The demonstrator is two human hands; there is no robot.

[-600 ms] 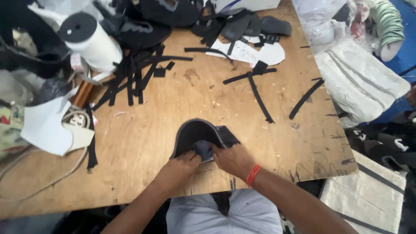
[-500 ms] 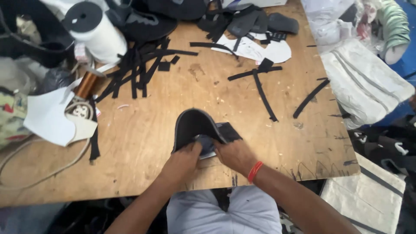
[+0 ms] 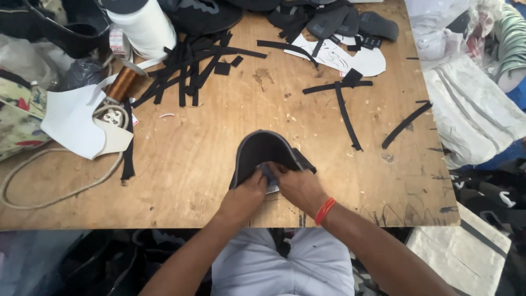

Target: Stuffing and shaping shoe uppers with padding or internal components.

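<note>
Near the table's front edge, centre: dark grey curved shoe-upper piece (image 3: 263, 151) lies on worn wooden worktable (image 3: 192, 164); left hand (image 3: 244, 197) & right hand (image 3: 298, 189) both pinch its near edge, fingers closed on it; loose black fabric strips (image 3: 186, 71) far left; white thread cone (image 3: 143, 24) beyond.

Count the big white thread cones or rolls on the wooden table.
1. The large white thread cone stands at the table's far left corner, beside a small copper-coloured spool. Others may sit out of frame.
</note>
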